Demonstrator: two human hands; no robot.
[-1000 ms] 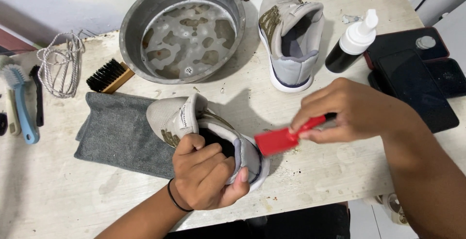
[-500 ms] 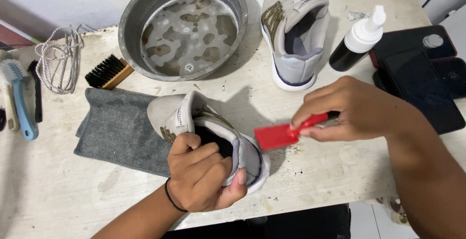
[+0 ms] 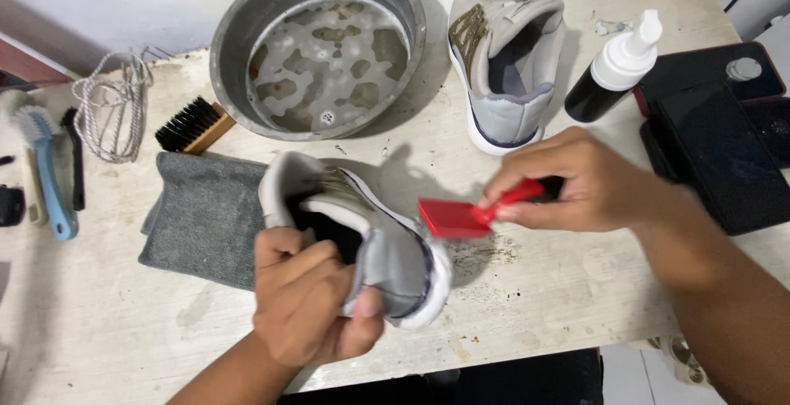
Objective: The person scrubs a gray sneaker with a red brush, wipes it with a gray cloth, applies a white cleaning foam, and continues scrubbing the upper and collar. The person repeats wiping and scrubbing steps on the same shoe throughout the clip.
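Observation:
My left hand [image 3: 309, 302] grips a grey sneaker [image 3: 387, 249] with a white sole, fingers tucked inside its opening, holding it tilted above a grey cloth [image 3: 210, 216]. My right hand [image 3: 592, 179] holds a red brush [image 3: 461, 214] by its handle, its flat head close to the sneaker's heel, just off the white sole. The matching grey sneaker [image 3: 506, 59] stands on the table at the back, heel toward me.
A metal basin [image 3: 317, 43] with foamy water sits at the back. A wooden brush [image 3: 193, 125], a white cord [image 3: 115, 100] and a blue brush [image 3: 45, 166] lie at left. A black bottle with white pump [image 3: 613, 72] and black cases [image 3: 724, 137] are at right.
The left hand has tipped the sneaker up and turned its heel toward the red brush. The right hand with the brush has stayed close beside the heel.

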